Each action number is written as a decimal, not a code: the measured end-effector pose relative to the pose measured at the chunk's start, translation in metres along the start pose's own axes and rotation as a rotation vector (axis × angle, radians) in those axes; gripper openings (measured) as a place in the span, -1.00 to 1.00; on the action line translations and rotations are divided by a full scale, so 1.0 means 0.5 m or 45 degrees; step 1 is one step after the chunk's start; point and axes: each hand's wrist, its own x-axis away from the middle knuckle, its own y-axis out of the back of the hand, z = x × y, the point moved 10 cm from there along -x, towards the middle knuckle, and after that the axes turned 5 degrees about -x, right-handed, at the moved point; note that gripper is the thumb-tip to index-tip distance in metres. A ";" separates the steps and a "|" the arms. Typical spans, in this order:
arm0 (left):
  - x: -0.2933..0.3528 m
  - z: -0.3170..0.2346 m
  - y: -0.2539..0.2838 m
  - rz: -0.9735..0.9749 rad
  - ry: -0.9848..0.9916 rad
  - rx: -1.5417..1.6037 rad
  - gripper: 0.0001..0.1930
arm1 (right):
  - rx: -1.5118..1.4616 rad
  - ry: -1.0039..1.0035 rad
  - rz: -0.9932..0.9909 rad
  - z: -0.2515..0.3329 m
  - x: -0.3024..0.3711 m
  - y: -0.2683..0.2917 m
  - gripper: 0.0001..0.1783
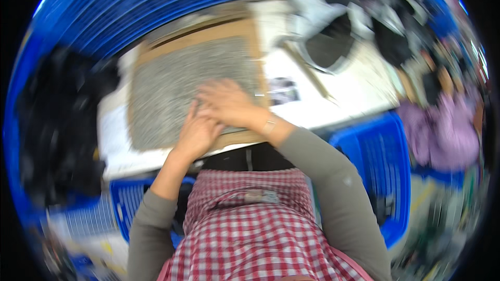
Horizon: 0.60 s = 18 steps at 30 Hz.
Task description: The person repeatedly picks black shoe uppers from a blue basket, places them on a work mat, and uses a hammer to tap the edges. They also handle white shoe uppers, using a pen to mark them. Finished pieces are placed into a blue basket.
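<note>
In front of me lies a brown-edged board with a grey, speckled top, slightly turned on the white table. My right hand rests on the lower right part of the grey surface, fingers stretched out and flat. Close against it is my left hand, its fingers partly covered by the right and smeared by motion. One left finger or thumb points up along the board. Whether anything small lies between or under the hands is hidden.
A large blue crate stands behind the board. Black pieces pile up at left. A thin bar and dark, white-edged pieces lie at right. Blue baskets flank me below the table. Another person's lilac sleeve shows far right.
</note>
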 end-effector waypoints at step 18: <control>0.351 0.815 0.927 0.044 1.281 -1.199 -0.37 | 0.007 -0.045 -0.192 0.050 0.008 0.050 -0.66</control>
